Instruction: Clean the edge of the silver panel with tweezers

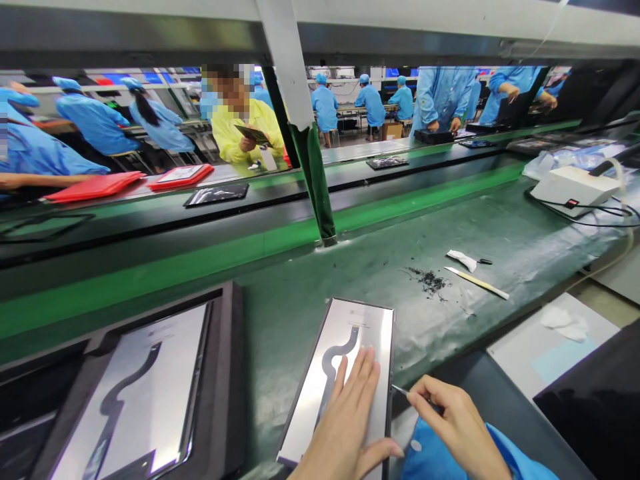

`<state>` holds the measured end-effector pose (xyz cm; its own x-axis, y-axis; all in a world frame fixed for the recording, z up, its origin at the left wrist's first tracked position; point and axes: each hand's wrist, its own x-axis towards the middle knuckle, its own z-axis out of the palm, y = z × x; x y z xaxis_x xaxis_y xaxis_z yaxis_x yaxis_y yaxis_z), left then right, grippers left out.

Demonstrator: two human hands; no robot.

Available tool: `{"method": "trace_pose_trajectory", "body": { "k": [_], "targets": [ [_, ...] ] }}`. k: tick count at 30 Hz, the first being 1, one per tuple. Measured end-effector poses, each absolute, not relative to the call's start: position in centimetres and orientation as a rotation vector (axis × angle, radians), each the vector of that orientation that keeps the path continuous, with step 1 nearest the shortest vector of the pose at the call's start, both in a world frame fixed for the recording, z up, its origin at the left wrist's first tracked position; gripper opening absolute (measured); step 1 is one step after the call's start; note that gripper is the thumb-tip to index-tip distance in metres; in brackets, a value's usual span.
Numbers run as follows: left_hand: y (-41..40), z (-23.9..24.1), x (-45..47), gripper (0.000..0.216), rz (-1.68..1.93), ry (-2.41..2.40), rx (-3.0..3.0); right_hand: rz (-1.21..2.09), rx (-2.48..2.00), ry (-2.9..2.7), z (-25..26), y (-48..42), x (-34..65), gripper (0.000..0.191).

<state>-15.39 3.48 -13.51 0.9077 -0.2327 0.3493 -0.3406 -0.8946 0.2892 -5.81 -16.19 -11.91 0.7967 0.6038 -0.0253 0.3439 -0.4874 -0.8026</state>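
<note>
A tablet-sized display panel (345, 327) lies silver back up on the green bench mat, a dark flex cable (334, 360) curving along it. My left hand (350, 413) rests flat on the panel's lower part, fingers stretched out and holding nothing. Beside the panel's right edge, my right hand (445, 417) pinches a slim tool with a thin metal tip (399, 389). That tip points at the edge and seems to touch it. The tool's handle is hidden in my fingers, so I cannot tell its exact kind.
At left, a dark foam tray (233, 373) holds a similar panel (145, 393). Black shavings (430, 281), a pale-handled craft knife (477, 283) and a paper-wrapped tool (463, 260) lie ahead. A white box device (575, 190) stands at right. A post (315, 180) rises before the conveyor; co-workers sit and stand beyond.
</note>
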Motion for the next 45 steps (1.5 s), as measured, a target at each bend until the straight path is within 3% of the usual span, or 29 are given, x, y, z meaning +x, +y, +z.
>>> {"method": "trace_pose_trajectory", "body": {
  "k": [21, 36, 40, 45],
  "targets": [
    [3.5, -14.0, -15.3, 0.113, 0.475, -0.421, 2.707, 0.635, -1.976, -0.622, -12.6, -16.6, -5.2, 0.032],
    [3.5, -15.4, -15.4, 0.122, 0.403, -0.376, 2.704, 0.857, -1.726, -0.537, -11.0, -16.1, -5.2, 0.040],
    [3.8, -14.6, -15.0, 0.105, 0.449, -0.346, 2.660, 0.659, -1.784, -0.510, -11.3, -16.9, -4.5, 0.045],
    [3.5, -10.7, -12.8, 0.032, 0.444, -0.140, 2.546, 0.237, -1.887, -0.593, -12.5, -16.9, -4.3, 0.044]
  ]
}}
